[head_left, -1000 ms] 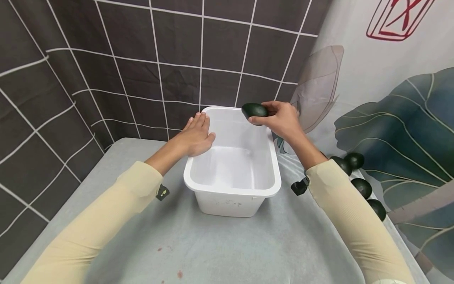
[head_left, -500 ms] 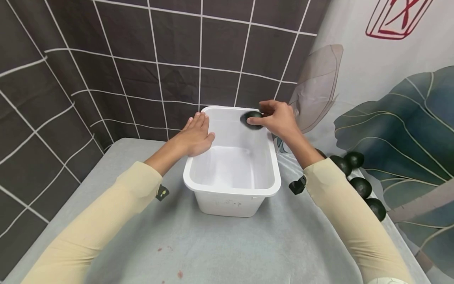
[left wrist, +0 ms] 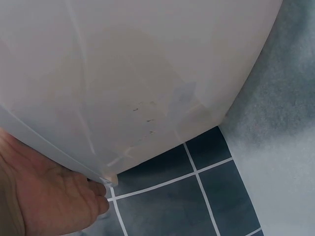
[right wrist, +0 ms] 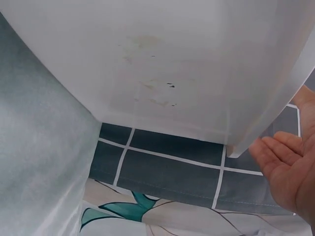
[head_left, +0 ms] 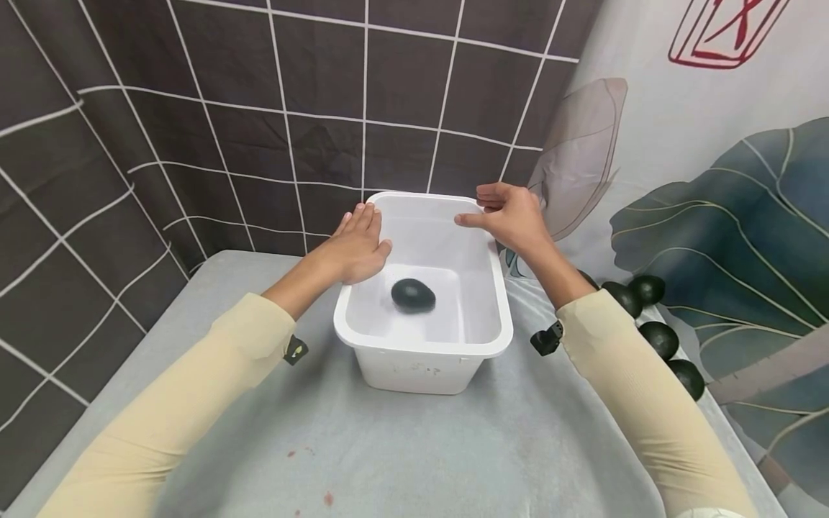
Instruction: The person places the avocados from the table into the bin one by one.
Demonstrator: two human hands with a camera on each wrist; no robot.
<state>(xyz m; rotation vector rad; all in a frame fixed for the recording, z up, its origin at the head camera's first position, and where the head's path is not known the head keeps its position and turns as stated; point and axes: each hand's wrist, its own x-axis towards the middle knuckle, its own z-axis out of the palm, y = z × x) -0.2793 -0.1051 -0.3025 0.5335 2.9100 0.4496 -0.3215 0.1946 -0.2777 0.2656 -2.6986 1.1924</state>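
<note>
A white plastic tub [head_left: 424, 347] stands on the grey table. One dark green avocado [head_left: 413, 295] lies on its floor, touched by neither hand. My left hand [head_left: 355, 244] rests flat on the tub's far left rim, fingers straight; the left wrist view shows its palm [left wrist: 44, 196] against the tub's outer wall [left wrist: 133, 73]. My right hand [head_left: 508, 214] hovers open over the tub's far right corner and holds nothing. In the right wrist view its fingers [right wrist: 285, 167] are spread beside the tub's wall [right wrist: 162, 64].
Several more dark avocados [head_left: 659, 338] lie in a row on the table to the right of my right forearm. A dark tiled cloth [head_left: 259, 108] hangs behind the tub, and a leaf-print cloth [head_left: 732, 208] at the right. The grey table [head_left: 401, 446] stretches toward me.
My right hand held an avocado over the tub's far right corner, let it go, and the avocado now lies on the tub's floor. The left hand has stayed on the rim.
</note>
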